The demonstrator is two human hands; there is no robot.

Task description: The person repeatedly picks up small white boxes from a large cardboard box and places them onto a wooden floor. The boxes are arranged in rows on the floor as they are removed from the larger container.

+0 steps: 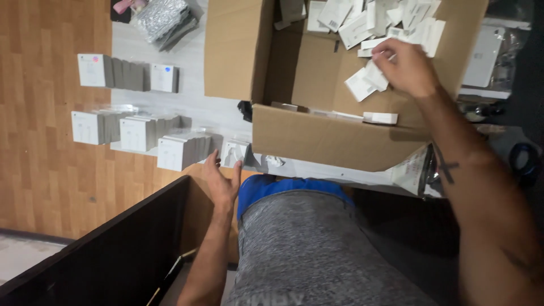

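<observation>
Our right hand's [405, 68] grip closes on small flat white cardboard packets [368, 81] inside the large open brown cardboard box [334, 139], where a loose heap of them lies within reach. Our left hand [222, 180] hangs released, fingers spread, just beside a white packet [235, 153] at the end of the neat rows of white boxes [181, 152] standing on edge on the pale desk [198, 105], apparently sorted for easy counting.

Wood-plank floor [39, 170], grey mat [192, 105], dark panel [113, 255]
</observation>
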